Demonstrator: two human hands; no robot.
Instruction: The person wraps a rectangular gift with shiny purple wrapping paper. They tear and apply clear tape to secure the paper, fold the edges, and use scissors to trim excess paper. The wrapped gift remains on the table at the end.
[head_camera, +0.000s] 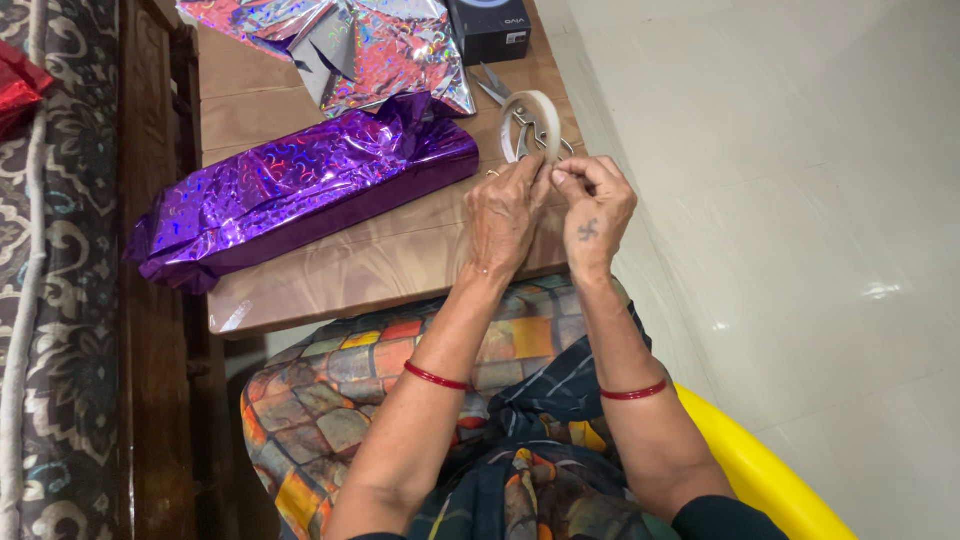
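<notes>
Nearest the camera are two bare forearms, each with a thin red bangle (436, 377), reaching forward over a lap covered in a cloth (330, 400) of coloured squares. A yellow chair (760, 470) curves under the right elbow. The left hand (505, 215) and the right hand (592, 208) meet above the near right corner of the desk (400, 262), their fingertips touching. The fingers (540, 172) of both hands are pinched shut on the tape roll (530, 125), a pale ring held upright on edge just above the knuckles; whether they grip the roll itself or only its loose end cannot be told, as the tips hide the spot. The right hand carries a small dark mark on its back.

Scissors (492, 88) lie on the desk just behind the roll, blades pointing away, partly hidden by it. Left of the hands a long parcel (300, 185) wrapped in shiny purple foil lies slantwise across the desk, its near end at the left edge, its far end gathered near the roll. Beyond it sits a crumpled sheet of silver-pink foil (380, 45), and beside that a black box (490, 28) at the far edge. A patterned fabric (70, 250) runs down the left side, and pale floor tiles (800, 200) fill the right.
</notes>
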